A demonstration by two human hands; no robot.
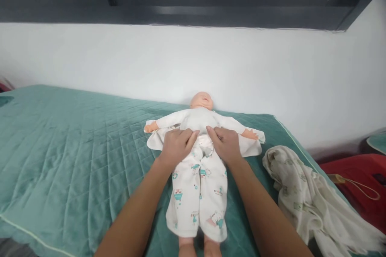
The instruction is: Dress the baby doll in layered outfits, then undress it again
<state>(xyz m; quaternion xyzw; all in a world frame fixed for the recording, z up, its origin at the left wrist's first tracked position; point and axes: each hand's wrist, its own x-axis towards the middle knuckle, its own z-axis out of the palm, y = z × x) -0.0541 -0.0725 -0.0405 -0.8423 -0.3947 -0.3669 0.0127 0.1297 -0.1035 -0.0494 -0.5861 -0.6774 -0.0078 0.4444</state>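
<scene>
A baby doll (201,100) lies on its back with its head toward the wall and its arms spread out. A white top (249,147) is spread out under its arms and sides. White trousers (185,204) with teal and pink prints cover its legs, leaving the feet bare at the bottom. My left hand (177,143) and my right hand (226,143) are closed at the trousers' waist, one on each side, thumbs pointing toward each other over the belly. The fingertips are partly hidden, but both hands seem to grip the waistband.
The doll rests on a green quilted cover (75,148). A crumpled cream cloth (301,192) lies to the right, beside a red plastic object (358,180) with a looped cord. Behind stands a white wall (150,60) below a dark window frame (193,12).
</scene>
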